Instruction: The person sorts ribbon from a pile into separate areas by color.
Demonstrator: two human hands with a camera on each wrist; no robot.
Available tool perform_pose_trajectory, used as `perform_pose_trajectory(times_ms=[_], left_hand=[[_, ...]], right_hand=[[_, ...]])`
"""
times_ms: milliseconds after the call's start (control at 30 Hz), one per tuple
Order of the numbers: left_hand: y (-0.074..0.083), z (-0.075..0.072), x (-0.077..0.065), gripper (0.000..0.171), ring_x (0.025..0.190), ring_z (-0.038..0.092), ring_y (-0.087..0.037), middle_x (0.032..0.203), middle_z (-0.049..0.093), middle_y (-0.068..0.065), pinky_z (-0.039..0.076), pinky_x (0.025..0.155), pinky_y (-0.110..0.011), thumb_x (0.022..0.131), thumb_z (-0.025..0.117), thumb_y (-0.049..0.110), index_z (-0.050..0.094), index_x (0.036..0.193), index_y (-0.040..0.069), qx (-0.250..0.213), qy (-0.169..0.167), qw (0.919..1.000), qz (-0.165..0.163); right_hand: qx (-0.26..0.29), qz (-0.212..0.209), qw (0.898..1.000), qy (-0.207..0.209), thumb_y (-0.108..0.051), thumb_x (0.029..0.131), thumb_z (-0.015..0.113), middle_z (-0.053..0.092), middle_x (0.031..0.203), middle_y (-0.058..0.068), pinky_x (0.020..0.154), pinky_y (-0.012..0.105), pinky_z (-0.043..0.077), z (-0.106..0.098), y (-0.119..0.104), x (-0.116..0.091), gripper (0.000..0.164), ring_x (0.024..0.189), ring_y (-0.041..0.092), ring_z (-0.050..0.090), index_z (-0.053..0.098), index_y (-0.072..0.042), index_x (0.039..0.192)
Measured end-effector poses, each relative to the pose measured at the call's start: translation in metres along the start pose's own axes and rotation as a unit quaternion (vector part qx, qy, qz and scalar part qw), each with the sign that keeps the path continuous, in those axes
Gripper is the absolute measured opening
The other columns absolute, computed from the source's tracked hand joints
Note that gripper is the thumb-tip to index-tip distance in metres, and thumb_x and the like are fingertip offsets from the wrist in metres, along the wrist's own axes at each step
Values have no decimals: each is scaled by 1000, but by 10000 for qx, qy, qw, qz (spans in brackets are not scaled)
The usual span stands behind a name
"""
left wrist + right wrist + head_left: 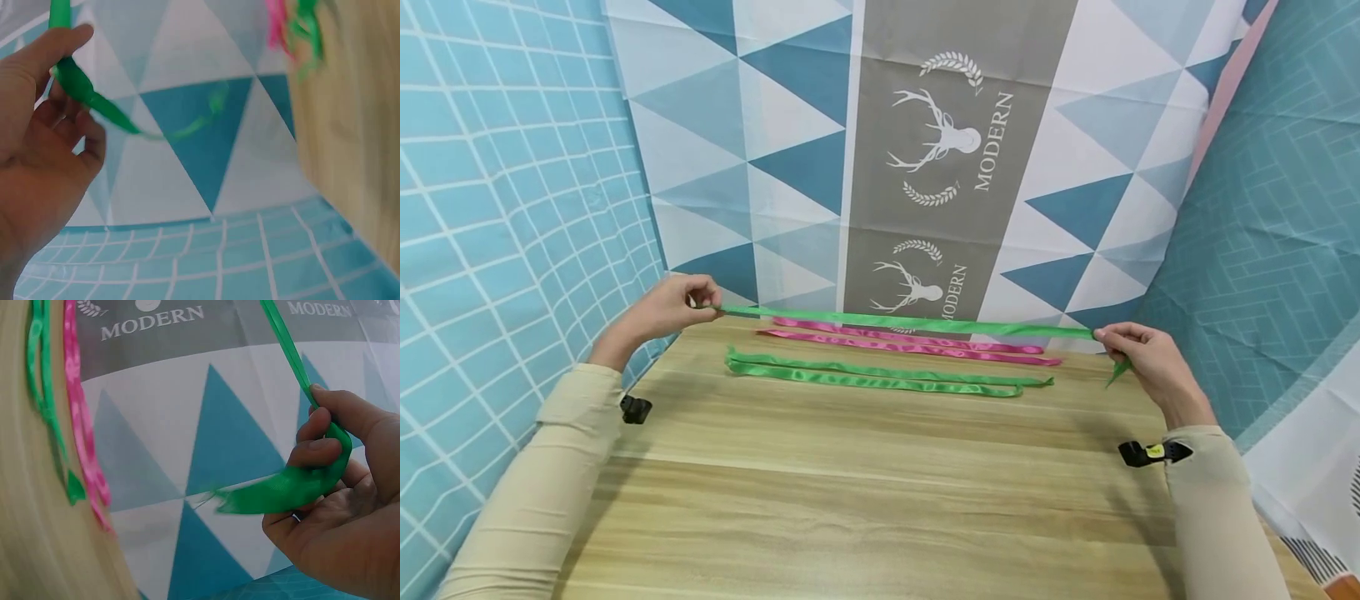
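A green ribbon (910, 322) is stretched nearly straight between both hands, above the far part of the table. My left hand (688, 302) pinches one end between thumb and fingers; a short tail (109, 112) hangs past the grip in the left wrist view. At the other end my right hand (1142, 354) pinches the ribbon, and its loose, frayed tail (275, 492) curls across the fingers in the right wrist view. Below, a green ribbon lies folded or doubled (880, 379) on the table. Pink ribbon strands (917, 346) lie behind it, partly overlapped by the stretched ribbon in the head view.
The wooden table (880, 483) runs up to a patterned cloth (797, 167) hanging at the back. A blue checked cloth (512, 208) hangs at the left, a teal one (1285, 250) at the right. Black wrist cameras (636, 409) sit by both sleeves.
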State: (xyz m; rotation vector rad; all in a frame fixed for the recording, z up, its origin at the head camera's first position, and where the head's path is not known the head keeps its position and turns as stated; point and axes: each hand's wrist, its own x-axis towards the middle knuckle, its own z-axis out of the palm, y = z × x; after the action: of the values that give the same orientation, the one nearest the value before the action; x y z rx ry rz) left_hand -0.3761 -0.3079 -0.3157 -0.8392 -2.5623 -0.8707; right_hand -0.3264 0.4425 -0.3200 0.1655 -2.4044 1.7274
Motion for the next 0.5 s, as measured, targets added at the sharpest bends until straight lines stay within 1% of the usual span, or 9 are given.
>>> perform_pose_trajectory(times_ms=[100, 167, 233, 300, 367, 433, 500], left_hand=[[-12, 2, -2, 19, 70, 50, -18, 83, 58, -1, 42, 62, -32, 92, 67, -7, 63, 90, 11, 540, 218, 9971, 483], [-21, 5, -4, 25, 68, 49, -16, 79, 56, 1, 41, 60, -31, 89, 68, -11, 61, 87, 13, 842, 260, 9944, 589], [-29, 7, -6, 28, 66, 46, -15, 77, 52, 2, 40, 59, -31, 87, 69, -13, 60, 86, 14, 1034, 206, 9928, 572], [-35, 9, -8, 31, 65, 43, -15, 75, 49, 2, 38, 59, -33, 86, 69, -15, 58, 85, 14, 1206, 52, 9913, 526], [-40, 12, -9, 31, 65, 42, -15, 74, 47, 2, 37, 60, -35, 85, 69, -15, 57, 84, 14, 1369, -156, 9893, 474], [-45, 16, -11, 30, 66, 41, -16, 74, 45, 1, 36, 61, -37, 86, 68, -14, 56, 84, 14, 1430, -456, 9879, 389], [-49, 22, -12, 28, 66, 40, -16, 73, 44, 1, 36, 62, -38, 87, 66, -14, 56, 84, 13, 1376, -795, 9870, 252]], right_hand=[[-200, 103, 9997, -107, -34, 100, 67, 61, 98, 0, 71, 27, 48, -4, 10, 1, 41, 84, 18, 50, 66, 2, 119], [-345, 176, 9991, -181, -34, 100, 67, 62, 100, -1, 72, 28, 49, -7, 21, 0, 42, 87, 18, 52, 66, 3, 119], [-441, 231, 9984, -270, -33, 101, 66, 62, 102, -2, 73, 28, 50, -9, 32, -1, 42, 89, 17, 53, 65, 4, 120], [-454, 304, 9979, -346, -32, 101, 66, 61, 101, -1, 72, 30, 50, -11, 42, -2, 41, 88, 18, 53, 65, 4, 120], [-406, 429, 9973, -431, -32, 101, 66, 61, 102, -1, 71, 32, 51, -13, 51, -3, 38, 87, 17, 54, 67, 2, 120], [-407, 545, 9962, -537, -31, 102, 66, 61, 100, -1, 72, 33, 50, -15, 59, -4, 36, 84, 17, 55, 68, 1, 118], [-449, 665, 9947, -637, -30, 102, 66, 62, 98, 0, 72, 34, 50, -17, 66, -4, 34, 83, 18, 56, 68, 0, 117]])
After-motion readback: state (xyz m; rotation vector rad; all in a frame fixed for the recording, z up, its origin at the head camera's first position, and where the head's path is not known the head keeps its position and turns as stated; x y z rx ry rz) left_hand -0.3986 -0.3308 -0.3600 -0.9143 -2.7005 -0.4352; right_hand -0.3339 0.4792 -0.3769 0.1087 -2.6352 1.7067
